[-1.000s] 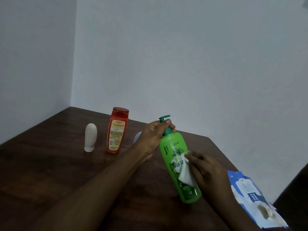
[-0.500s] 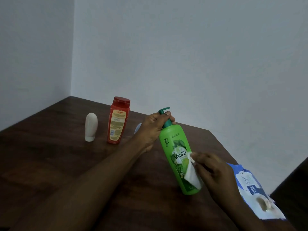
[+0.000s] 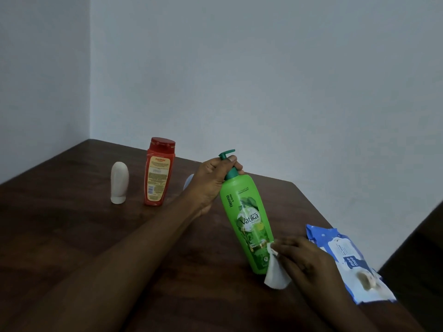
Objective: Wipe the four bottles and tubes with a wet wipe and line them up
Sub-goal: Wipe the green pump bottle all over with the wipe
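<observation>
The right hand (image 3: 309, 264) has its fingers (image 3: 284, 245) pinched narrow on a white wet wipe (image 3: 275, 275), a soft, crumpled sheet pressed against the lower right side of the green pump bottle (image 3: 248, 224), with its loose end hanging down past the bottle's base. The left hand (image 3: 212, 183) is wrapped tight around the bottle's dark green pump neck, thumb up by the nozzle, and holds the glossy, smooth-sided plastic bottle tilted with its top leaning away to the left and its base at or just above the dark wooden table (image 3: 72, 236) (which of the two cannot be told). Just right of the right hand lies a flat blue and white wet wipe pack (image 3: 347, 259), its film wrinkled. Farther back on the left stand a red flat-sided bottle (image 3: 158, 172) with a red cap and a small rounded white tube (image 3: 119, 183), both upright and near each other. A pale rounded thing (image 3: 189, 180) is mostly hidden behind the left wrist.
</observation>
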